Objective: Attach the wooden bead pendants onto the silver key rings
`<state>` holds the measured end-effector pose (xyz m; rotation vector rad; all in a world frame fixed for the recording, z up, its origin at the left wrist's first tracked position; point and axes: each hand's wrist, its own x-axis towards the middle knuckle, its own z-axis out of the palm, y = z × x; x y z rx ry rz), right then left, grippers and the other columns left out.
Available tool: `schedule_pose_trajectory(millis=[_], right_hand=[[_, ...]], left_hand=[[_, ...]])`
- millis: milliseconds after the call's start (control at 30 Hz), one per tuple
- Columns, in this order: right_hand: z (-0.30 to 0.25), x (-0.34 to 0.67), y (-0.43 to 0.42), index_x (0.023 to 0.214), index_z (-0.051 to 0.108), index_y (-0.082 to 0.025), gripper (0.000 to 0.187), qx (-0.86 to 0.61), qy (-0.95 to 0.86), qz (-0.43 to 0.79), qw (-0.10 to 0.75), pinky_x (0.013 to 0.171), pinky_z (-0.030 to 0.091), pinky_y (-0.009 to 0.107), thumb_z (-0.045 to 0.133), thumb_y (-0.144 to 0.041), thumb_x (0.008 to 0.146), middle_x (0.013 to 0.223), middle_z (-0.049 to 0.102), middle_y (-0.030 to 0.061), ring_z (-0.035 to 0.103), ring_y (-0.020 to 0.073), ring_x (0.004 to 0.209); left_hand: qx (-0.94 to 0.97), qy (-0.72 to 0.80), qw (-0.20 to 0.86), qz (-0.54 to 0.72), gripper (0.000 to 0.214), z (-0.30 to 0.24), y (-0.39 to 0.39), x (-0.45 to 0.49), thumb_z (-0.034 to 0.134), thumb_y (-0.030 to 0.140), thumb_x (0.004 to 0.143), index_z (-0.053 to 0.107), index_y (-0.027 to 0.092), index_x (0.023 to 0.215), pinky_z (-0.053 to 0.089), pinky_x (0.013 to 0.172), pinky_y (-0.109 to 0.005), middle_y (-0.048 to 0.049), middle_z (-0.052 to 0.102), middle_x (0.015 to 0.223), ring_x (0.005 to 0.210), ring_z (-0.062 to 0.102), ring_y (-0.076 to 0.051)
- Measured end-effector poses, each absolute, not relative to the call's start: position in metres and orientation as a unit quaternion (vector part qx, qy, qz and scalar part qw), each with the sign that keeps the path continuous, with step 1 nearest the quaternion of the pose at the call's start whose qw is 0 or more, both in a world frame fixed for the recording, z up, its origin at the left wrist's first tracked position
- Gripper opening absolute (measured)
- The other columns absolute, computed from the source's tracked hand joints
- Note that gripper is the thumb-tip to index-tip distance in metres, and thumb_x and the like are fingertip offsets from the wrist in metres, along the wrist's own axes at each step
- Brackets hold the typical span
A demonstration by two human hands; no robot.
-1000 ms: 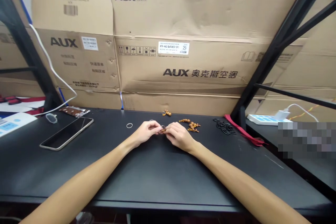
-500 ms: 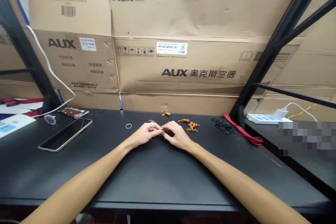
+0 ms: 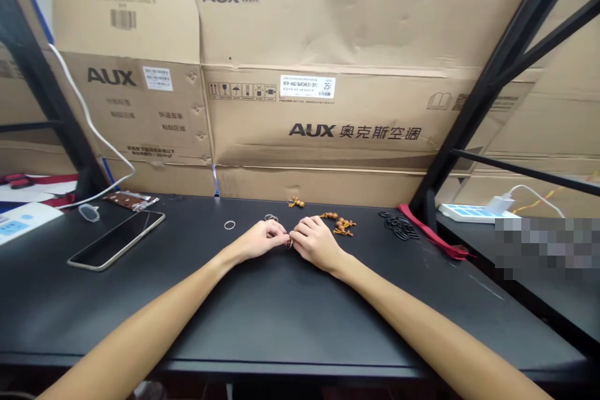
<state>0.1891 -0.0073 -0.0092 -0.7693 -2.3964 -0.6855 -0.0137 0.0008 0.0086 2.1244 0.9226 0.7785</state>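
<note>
Over the middle of the black table, my left hand [image 3: 262,239] and my right hand [image 3: 319,244] meet fingertip to fingertip. Both are closed in a pinch on a small metal key ring [image 3: 289,245], with a bit of reddish brown showing at it; the fingers cover most of it. Just behind my left hand lie more metal rings [image 3: 270,217], and a single ring [image 3: 229,225] rests farther left. Wooden gourd-shaped bead pendants [image 3: 344,225] with yellow cord lie beyond my right hand. One more such pendant [image 3: 297,202] is near the back edge.
A phone [image 3: 117,240] lies at left near a brown packet [image 3: 131,200]. On the right are a pile of black loops [image 3: 399,225] and a red strap [image 3: 435,234]. Large cardboard boxes [image 3: 351,169] stand behind the table, with black shelf posts [image 3: 473,94] at the sides.
My right hand has turned over slightly, its fingers now folding down closer to the left fingertips. The ring now shows below the fingertips.
</note>
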Motion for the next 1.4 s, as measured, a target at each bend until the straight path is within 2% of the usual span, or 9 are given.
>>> schedule_pose_trajectory(millis=[100,233,367,633,967,1167,1300,1400], right_hand=[[-0.0102,0.1882,-0.0067,0.081,0.061,-0.017,0.017,-0.291,-0.884,-0.261,0.256,0.076,0.031,0.035,0.048,-0.018,0.090,0.078,0.060,0.0059,0.046,0.0191,0.080],[-0.0128,0.1863,-0.0056,0.079,0.060,-0.017,0.014,-0.309,-0.883,-0.247,0.251,0.074,0.031,0.034,0.051,-0.021,0.088,0.078,0.058,0.0064,0.044,0.0196,0.080],[-0.0142,0.1856,-0.0050,0.076,0.059,-0.017,0.011,-0.337,-0.883,-0.192,0.265,0.072,0.031,0.032,0.054,-0.021,0.086,0.079,0.057,0.0055,0.044,0.0185,0.079],[-0.0156,0.1849,-0.0041,0.075,0.056,-0.017,0.006,-0.347,-0.887,-0.103,0.286,0.070,0.034,0.030,0.058,-0.017,0.081,0.078,0.058,0.0040,0.046,0.0172,0.076],[-0.0123,0.1880,-0.0056,0.079,0.054,-0.020,0.009,-0.332,-0.880,0.069,0.333,0.074,0.042,0.031,0.062,-0.025,0.081,0.081,0.060,0.0018,0.050,0.0167,0.078],[-0.0136,0.1890,-0.0031,0.081,0.060,-0.019,0.018,-0.344,-0.872,0.103,0.332,0.079,0.041,0.034,0.061,-0.036,0.085,0.084,0.062,0.0028,0.052,0.0170,0.081],[-0.0120,0.1889,-0.0036,0.083,0.063,-0.020,0.012,-0.338,-0.875,0.108,0.331,0.081,0.042,0.034,0.061,-0.032,0.086,0.087,0.064,0.0032,0.053,0.0173,0.085],[-0.0107,0.1888,-0.0043,0.077,0.063,-0.019,0.009,-0.333,-0.871,0.103,0.346,0.081,0.042,0.033,0.060,-0.022,0.085,0.086,0.064,0.0032,0.054,0.0167,0.085]], left_hand=[[0.828,0.381,0.277,0.304,0.032,0.0048,-0.0012,-0.0125,0.062,0.046,0.077,0.068,0.016,0.067,0.048,0.070,-0.025,-0.0045,0.062,0.095,0.076,0.059,-0.015],[0.841,0.376,0.214,0.326,0.029,0.0003,-0.0040,-0.0086,0.065,0.044,0.076,0.066,0.017,0.064,0.047,0.074,-0.026,-0.0037,0.061,0.091,0.077,0.059,-0.015],[0.846,0.369,0.193,0.333,0.022,-0.0014,-0.0023,-0.0081,0.061,0.034,0.080,0.066,0.017,0.066,0.046,0.078,-0.027,-0.0033,0.062,0.090,0.079,0.060,-0.014],[0.868,0.349,0.157,0.317,0.017,-0.0013,-0.0027,-0.0077,0.065,0.031,0.077,0.067,0.017,0.068,0.046,0.081,-0.029,-0.0042,0.061,0.090,0.081,0.059,-0.016],[0.869,0.352,0.161,0.309,0.018,0.0039,0.0000,-0.0130,0.062,0.024,0.079,0.062,0.017,0.063,0.045,0.083,-0.032,-0.0044,0.062,0.087,0.085,0.058,-0.018],[0.881,0.332,0.150,0.302,0.019,0.0029,0.0006,-0.0147,0.062,0.028,0.080,0.062,0.016,0.065,0.044,0.081,-0.030,-0.0047,0.059,0.091,0.087,0.056,-0.017],[0.878,0.323,0.162,0.315,0.016,0.0031,-0.0006,-0.0151,0.062,0.030,0.082,0.067,0.018,0.072,0.044,0.082,-0.029,-0.0035,0.058,0.091,0.086,0.056,-0.016],[0.870,0.334,0.178,0.316,0.014,0.0038,-0.0002,-0.0159,0.063,0.031,0.080,0.070,0.019,0.075,0.044,0.081,-0.028,-0.0029,0.059,0.091,0.085,0.056,-0.016]])
